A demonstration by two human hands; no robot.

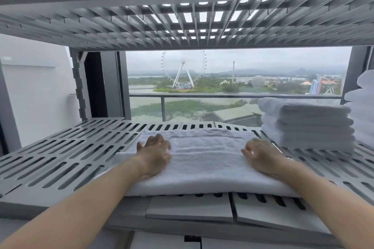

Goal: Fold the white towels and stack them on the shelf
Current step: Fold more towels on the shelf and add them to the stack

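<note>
Palm down, your left hand (155, 154) rests on the left part of the folded white towel (204, 161), fingers spread and relaxed, gripping nothing. Your right hand (261, 157) lies on the towel's right part, fingers loosely bent, nothing pinched. The towel sits at the front of the slatted grey shelf (60, 153). Near it, to the right and further back, a stack of folded towels (307, 125) stands on the same shelf. Behind, a window (263, 62) shows a Ferris wheel (183, 70).

The head view looks level and close between two shelf tiers, over the slotted shelf (60, 153) toward a window (232, 79).
</note>
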